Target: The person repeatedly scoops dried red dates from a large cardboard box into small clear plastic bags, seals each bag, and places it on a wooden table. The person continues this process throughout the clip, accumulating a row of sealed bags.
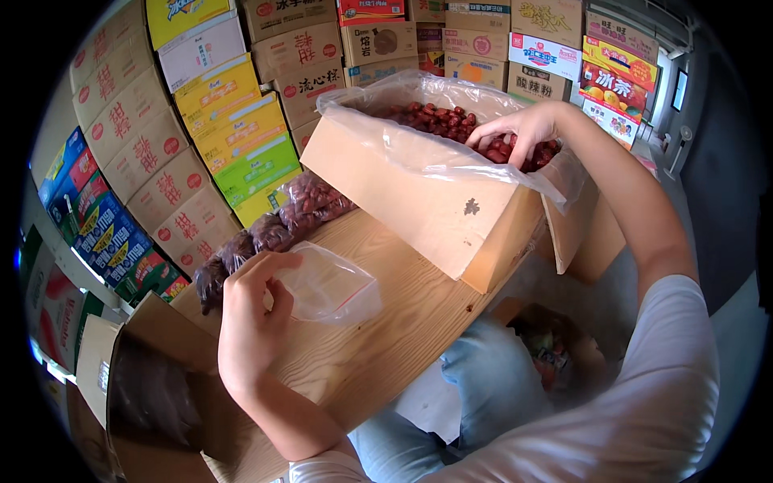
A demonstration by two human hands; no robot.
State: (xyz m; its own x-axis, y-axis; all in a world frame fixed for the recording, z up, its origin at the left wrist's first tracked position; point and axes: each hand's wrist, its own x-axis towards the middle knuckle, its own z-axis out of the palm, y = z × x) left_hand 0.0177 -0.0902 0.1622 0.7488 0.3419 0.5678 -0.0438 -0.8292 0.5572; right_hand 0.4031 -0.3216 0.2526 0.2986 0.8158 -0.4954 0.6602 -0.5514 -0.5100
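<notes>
Your left fingers curl inward, thumb and index nearly closed on the rim of a small, clear, limp plastic bag (334, 286); your left hand (254, 322) covers part of that grip. The bag sits over the table, its film creased and see-through. Your right hand (527, 129) reaches into glossy, wrinkled, dark-red oval dates (435, 119), its fingers bent and partly spread; the tips sink among the fruit, so you cannot tell how much they hold.

The dates lie in a tall tan cardboard carton (403, 197), lined with a crinkled translucent plastic liner (439, 161) that spills over its edges. It stands tilted in view on a smooth, striped-grain wooden table (398, 278). Beyond your left hand, a row of bulging clear bags of dark-red fruit (310, 201) lies along the far edge.

At lower left, an open brown carton (149, 459) has dark, blurred plastic inside, hard to make out. Stacked printed cartons (241, 149) line the back, cut off above. Beneath your right arm, a floor box's mixed contents (551, 346) are too shadowed to identify.
</notes>
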